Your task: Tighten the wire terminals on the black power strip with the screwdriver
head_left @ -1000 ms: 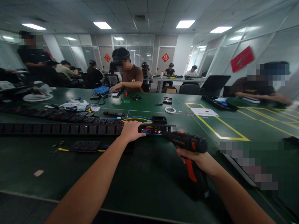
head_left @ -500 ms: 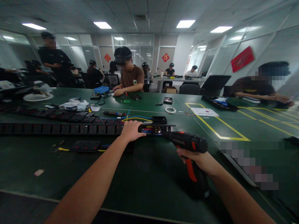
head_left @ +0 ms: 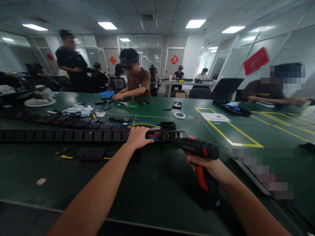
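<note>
A long black power strip [head_left: 83, 136] with a row of sockets runs from the left edge to the middle of the table. My left hand [head_left: 139, 137] is closed around it near its right end. Just right of that hand the strip's end lies open, showing coloured wires [head_left: 155, 135] and metal terminals. My right hand [head_left: 206, 165] grips a black and orange cordless drill [head_left: 197, 148], its trigger side toward me. The drill's nose points left at the terminals; whether the bit touches them I cannot tell.
Behind the strip lie a second socket strip [head_left: 73, 123], a dark screwdriver-like tool [head_left: 120, 120] and a white ring [head_left: 179, 115]. A short socket piece [head_left: 92, 153] with wires lies in front. Across the table [head_left: 157, 196], a co-worker [head_left: 139, 78] handles parts near a blue basket [head_left: 106, 94].
My hands, the strip and the drill have barely moved. The standing person at the back left has shifted to the right, and the co-worker across has moved their hands slightly left.
</note>
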Demonstrator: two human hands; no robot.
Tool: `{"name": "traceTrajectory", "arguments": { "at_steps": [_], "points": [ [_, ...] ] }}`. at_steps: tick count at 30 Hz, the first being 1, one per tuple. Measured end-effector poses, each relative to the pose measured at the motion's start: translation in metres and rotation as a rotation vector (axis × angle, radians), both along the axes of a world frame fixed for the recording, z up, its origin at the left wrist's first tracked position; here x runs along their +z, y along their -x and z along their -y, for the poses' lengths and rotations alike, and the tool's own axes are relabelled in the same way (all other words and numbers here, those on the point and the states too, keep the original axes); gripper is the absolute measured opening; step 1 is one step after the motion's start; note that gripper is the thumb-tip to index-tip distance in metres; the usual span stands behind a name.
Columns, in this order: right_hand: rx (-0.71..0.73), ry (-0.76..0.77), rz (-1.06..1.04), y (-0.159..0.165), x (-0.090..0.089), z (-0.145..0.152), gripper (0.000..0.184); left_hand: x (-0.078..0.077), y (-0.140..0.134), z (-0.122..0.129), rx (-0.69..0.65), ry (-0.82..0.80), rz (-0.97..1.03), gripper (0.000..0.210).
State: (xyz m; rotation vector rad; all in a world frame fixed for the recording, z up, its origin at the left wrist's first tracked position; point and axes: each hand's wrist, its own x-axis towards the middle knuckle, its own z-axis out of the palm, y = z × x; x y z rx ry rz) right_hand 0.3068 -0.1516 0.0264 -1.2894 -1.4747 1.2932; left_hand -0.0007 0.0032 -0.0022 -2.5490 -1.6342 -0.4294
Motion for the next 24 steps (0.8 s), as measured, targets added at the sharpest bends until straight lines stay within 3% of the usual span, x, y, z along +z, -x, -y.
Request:
{"name": "traceTrajectory", "arguments": {
  "at_steps": [15,24],
  "points": [
    [-0.032,0.037,-0.003,-0.0001,-0.0004,0.0009,0.039,0.0019,-0.0003,0.0024,0.003,-0.012,-0.014,0.064],
    [-0.042,0.037,0.021,0.0049,0.0081,0.0051,0.04,0.0005,0.0003,0.0001,0.0,0.001,-0.006,0.068]
  ]
}}
